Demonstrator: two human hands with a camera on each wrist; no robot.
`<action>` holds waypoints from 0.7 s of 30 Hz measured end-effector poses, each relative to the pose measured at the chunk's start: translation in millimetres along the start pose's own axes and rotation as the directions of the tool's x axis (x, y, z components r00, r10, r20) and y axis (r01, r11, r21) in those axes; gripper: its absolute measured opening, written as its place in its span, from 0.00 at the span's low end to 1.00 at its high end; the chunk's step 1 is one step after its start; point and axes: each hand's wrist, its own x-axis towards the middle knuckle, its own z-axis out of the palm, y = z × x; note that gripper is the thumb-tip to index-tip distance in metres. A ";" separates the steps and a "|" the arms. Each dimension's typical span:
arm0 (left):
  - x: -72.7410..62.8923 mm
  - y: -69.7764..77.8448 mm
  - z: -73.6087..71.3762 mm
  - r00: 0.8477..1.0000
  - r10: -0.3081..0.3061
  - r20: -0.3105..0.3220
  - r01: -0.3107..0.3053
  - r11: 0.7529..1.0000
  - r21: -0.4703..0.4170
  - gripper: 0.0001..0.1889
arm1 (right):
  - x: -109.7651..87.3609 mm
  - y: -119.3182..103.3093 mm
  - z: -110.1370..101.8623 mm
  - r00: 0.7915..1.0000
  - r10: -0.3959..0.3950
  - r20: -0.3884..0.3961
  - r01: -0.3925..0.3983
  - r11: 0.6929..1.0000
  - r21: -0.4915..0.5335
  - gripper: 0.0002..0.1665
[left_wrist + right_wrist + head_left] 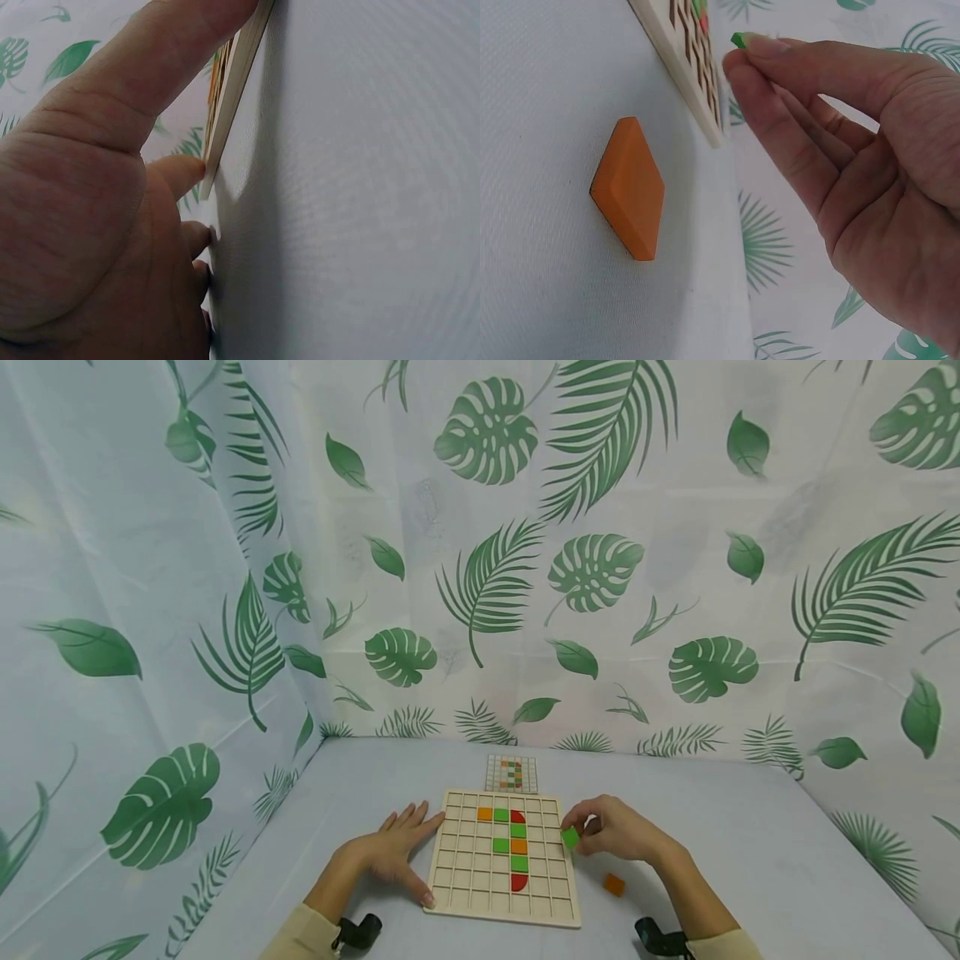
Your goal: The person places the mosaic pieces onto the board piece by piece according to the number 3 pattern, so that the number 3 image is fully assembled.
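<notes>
A square wooden grid board [457,877] lies on the table with green, orange and red tiles in some of its cells. My left hand [390,852] has its fingers spread at the board's left side, thumb at the near corner and index finger against the far part of the edge. Above the board's right edge, my right hand [622,828] pinches a green square tile [570,837] between thumb and fingers. The right wrist view shows only a corner of this green tile [739,40]. On the table below that hand rests a loose orange square tile [614,884].
Behind the board lies a small pattern card [512,774] printed with a similar coloured grid. A white cloth covers the table [787,860]. Leaf-patterned curtains [495,685] hang at the back and the left.
</notes>
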 end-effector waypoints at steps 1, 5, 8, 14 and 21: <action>0.1 0.0 0.0 1.000 -0.001 0.001 0.001 1.000 0.000 0.71 | 0.1 0.2 0.1 1.000 0.002 -0.005 -0.002 1.000 -0.001 0.18; 0.3 0.1 0.0 1.000 -0.002 0.001 0.002 1.000 0.002 0.71 | 1.0 0.1 0.5 0.999 0.010 -0.034 -0.010 1.000 -0.004 0.18; 0.2 0.0 0.4 1.000 -0.002 0.004 0.002 1.000 0.002 0.71 | 1.2 -0.7 1.2 0.998 0.006 -0.061 -0.007 1.000 -0.022 0.16; -0.1 -0.6 1.0 1.000 0.002 0.004 -0.002 1.000 -0.003 0.71 | 1.6 -3.2 2.4 0.996 -0.023 -0.085 0.020 0.999 -0.035 0.16; -0.3 -0.7 -0.9 1.000 0.010 0.003 -0.010 1.000 -0.011 0.70 | 4.8 -6.7 5.8 0.993 -0.067 -0.095 0.064 0.997 -0.034 0.16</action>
